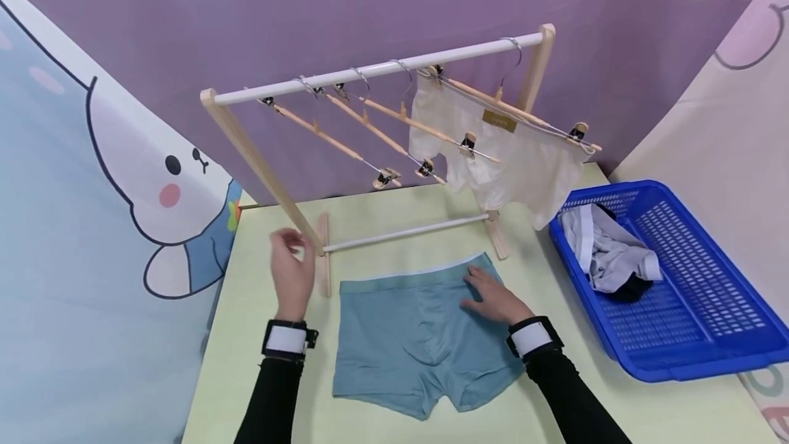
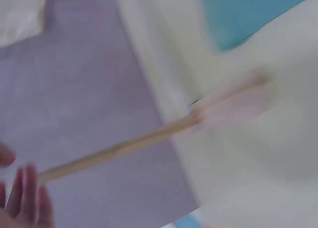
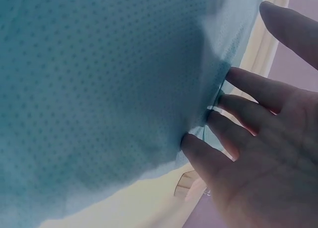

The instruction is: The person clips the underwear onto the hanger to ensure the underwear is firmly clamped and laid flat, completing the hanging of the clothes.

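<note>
Teal boxer briefs (image 1: pixel 394 334) lie spread flat on the pale table, waistband toward the rack. My right hand (image 1: pixel 498 299) rests on their upper right part, fingers spread; in the right wrist view its fingertips (image 3: pixel 191 142) touch the fabric's edge. My left hand (image 1: pixel 292 273) is raised beside the left post (image 1: pixel 261 173) of a small wooden clothes rack, fingers loosely bent with nothing seen in them. The left wrist view, blurred, has the left hand's fingers (image 2: pixel 30 198) at its lower left corner, near the post.
Three bare clip hangers (image 1: pixel 370 127) hang from the rack's white rail (image 1: pixel 382 70). Farther right, white underwear (image 1: pixel 493 142) is clipped to another hanger. A blue basket (image 1: pixel 696 370) at the right holds a grey garment (image 1: pixel 607 245) and something black (image 1: pixel 631 288).
</note>
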The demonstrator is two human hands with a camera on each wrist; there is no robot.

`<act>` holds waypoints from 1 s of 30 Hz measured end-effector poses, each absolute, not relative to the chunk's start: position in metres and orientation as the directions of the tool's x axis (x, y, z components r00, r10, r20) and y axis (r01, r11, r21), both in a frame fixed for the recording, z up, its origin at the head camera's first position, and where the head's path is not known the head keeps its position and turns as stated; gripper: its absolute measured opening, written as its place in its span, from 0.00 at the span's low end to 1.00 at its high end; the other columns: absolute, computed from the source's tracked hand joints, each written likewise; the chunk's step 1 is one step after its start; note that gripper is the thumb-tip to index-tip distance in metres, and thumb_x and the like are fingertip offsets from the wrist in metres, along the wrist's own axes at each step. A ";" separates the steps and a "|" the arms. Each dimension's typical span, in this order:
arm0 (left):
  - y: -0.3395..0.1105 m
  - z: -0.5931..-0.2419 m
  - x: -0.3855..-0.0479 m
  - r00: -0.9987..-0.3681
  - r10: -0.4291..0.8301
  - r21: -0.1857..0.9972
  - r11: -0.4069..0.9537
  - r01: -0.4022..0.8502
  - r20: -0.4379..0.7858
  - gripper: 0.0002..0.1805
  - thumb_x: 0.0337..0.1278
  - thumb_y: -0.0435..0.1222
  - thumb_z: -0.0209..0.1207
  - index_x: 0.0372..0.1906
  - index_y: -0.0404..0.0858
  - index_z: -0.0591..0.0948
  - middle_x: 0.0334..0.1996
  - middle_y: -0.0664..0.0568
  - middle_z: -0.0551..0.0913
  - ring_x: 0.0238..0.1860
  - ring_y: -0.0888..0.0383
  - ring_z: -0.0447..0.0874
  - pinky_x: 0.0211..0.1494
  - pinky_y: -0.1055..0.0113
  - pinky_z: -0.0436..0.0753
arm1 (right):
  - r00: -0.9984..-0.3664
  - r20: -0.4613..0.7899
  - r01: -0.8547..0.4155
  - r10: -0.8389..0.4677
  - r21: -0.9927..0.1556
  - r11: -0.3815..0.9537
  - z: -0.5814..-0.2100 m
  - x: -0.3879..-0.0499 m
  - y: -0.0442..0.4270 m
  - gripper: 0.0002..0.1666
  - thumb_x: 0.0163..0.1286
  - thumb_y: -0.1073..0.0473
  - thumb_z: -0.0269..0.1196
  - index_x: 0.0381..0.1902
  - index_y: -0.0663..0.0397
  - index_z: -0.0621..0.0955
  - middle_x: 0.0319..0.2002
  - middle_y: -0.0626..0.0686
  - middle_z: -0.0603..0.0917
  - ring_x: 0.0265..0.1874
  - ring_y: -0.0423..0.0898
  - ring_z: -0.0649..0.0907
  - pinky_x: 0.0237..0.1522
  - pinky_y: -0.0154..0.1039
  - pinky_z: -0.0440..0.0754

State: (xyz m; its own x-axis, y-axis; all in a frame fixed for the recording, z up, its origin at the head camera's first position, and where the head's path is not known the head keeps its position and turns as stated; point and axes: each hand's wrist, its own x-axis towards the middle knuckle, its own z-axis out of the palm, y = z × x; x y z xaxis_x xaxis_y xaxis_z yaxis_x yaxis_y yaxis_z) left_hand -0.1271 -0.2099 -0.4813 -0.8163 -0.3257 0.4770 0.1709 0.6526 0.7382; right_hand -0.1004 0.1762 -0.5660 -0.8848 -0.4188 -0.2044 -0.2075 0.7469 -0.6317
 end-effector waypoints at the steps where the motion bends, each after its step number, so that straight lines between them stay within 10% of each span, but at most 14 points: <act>1: -0.212 -0.471 -0.133 -0.768 -0.370 0.734 0.654 0.184 0.522 0.16 0.64 0.31 0.59 0.52 0.30 0.70 0.43 0.42 0.78 0.43 0.51 0.78 0.46 0.61 0.74 | -0.884 -0.206 -0.203 -0.420 -0.640 0.741 -0.566 -0.101 0.176 0.36 0.71 0.53 0.63 0.68 0.71 0.68 0.73 0.71 0.59 0.74 0.68 0.56 0.71 0.62 0.58; 6: -0.224 -0.426 -0.161 -0.618 -0.479 0.730 0.641 0.239 0.623 0.23 0.62 0.40 0.62 0.53 0.32 0.67 0.47 0.43 0.71 0.50 0.52 0.72 0.51 0.65 0.66 | -0.876 -0.219 -0.194 -0.431 -0.658 0.728 -0.565 -0.102 0.176 0.35 0.71 0.54 0.63 0.67 0.72 0.69 0.73 0.72 0.59 0.74 0.69 0.57 0.71 0.63 0.58; 19: -0.209 -0.334 -0.202 -0.547 -0.561 0.779 0.369 0.507 0.621 0.25 0.56 0.36 0.61 0.52 0.35 0.61 0.44 0.54 0.65 0.48 0.58 0.73 0.54 0.65 0.73 | -0.859 -0.260 -0.180 -0.441 -0.652 0.736 -0.555 -0.106 0.177 0.33 0.72 0.56 0.62 0.68 0.69 0.69 0.74 0.70 0.58 0.75 0.67 0.56 0.71 0.62 0.58; 26: -0.211 -0.326 -0.225 -0.596 -0.572 0.810 0.244 0.533 0.564 0.19 0.63 0.36 0.59 0.51 0.42 0.62 0.36 0.55 0.68 0.31 0.60 0.72 0.38 0.68 0.73 | -0.851 -0.267 -0.191 -0.452 -0.646 0.739 -0.556 -0.108 0.175 0.33 0.72 0.57 0.63 0.68 0.70 0.69 0.74 0.70 0.58 0.75 0.67 0.56 0.71 0.61 0.58; 30: -0.212 -0.330 -0.239 -0.633 -0.559 0.839 0.268 0.474 0.536 0.12 0.71 0.44 0.55 0.30 0.47 0.69 0.17 0.57 0.68 0.14 0.63 0.64 0.19 0.72 0.64 | -0.856 -0.269 -0.186 -0.441 -0.637 0.748 -0.555 -0.108 0.178 0.34 0.71 0.56 0.63 0.68 0.69 0.68 0.75 0.69 0.57 0.75 0.67 0.55 0.71 0.62 0.58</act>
